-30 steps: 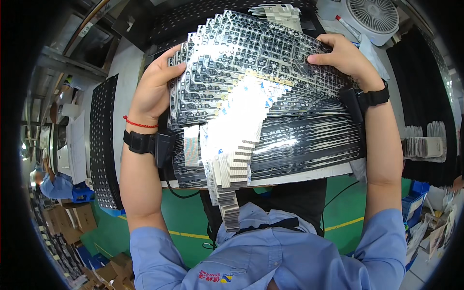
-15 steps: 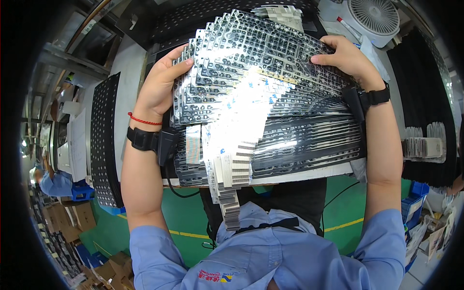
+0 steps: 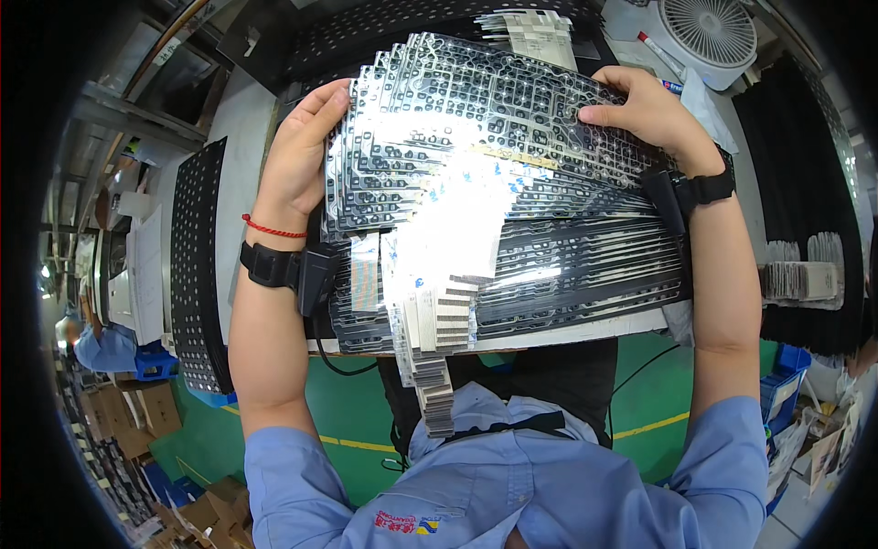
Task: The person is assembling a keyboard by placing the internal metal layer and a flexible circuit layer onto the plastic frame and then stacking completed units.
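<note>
A fanned stack of thin, clear-and-black keyboard membrane sheets (image 3: 535, 96) lies across the bench in front of me. My left hand (image 3: 306, 142) is closed on the left edges of the upper sheets, thumb on top. At the far right edge, my right hand (image 3: 649, 114) grips the same stack, its thumb flat on the top sheet and its other fingers partly hidden. Pale connector tails (image 3: 439, 316) fan from the sheets toward me and hang past the front edge; glare whitens their middle. Beneath lies another spread layer of membrane sheets (image 3: 576, 274).
A white fan (image 3: 709, 32) and a red-capped marker (image 3: 658, 53) sit at the back right. More pale strips (image 3: 540, 37) lie behind the stack. A bundle of pale tails (image 3: 805, 282) is on the right. A perforated black strip (image 3: 197, 265) runs along the left.
The upper sheets have shifted slightly toward me and to the left, exposing more of the pale strips behind. Both hands have moved a little left, still gripping the stack.
</note>
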`<state>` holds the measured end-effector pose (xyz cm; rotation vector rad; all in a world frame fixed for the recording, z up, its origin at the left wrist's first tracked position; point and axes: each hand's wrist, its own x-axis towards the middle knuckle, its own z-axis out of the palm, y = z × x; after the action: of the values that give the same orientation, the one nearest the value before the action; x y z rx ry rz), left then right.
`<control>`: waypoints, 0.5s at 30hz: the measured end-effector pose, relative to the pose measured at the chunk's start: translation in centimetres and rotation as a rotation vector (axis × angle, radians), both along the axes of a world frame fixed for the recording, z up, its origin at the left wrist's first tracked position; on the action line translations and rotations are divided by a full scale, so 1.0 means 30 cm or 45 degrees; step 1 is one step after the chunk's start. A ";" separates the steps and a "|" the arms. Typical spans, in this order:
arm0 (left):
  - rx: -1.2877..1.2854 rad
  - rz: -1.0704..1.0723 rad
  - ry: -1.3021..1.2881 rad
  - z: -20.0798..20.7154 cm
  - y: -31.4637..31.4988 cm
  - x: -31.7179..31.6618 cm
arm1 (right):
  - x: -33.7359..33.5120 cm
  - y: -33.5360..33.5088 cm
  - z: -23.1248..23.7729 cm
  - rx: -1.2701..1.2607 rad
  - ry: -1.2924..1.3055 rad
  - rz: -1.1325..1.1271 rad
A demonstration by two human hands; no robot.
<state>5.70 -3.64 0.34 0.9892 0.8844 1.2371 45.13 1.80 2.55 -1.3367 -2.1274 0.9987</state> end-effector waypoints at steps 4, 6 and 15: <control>0.076 0.113 0.009 -0.004 0.007 -0.019 | -0.014 -0.010 0.007 0.037 -0.060 -0.022; 0.152 0.211 -0.041 0.014 0.005 -0.024 | -0.012 -0.011 0.007 0.039 -0.063 -0.025; 0.573 -0.496 -0.370 0.126 -0.108 -0.072 | -0.014 -0.018 -0.002 0.110 -0.085 -0.053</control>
<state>3.54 -6.88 4.12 1.2266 0.1694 1.2206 44.72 1.25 2.47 -1.3840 -2.1563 0.8475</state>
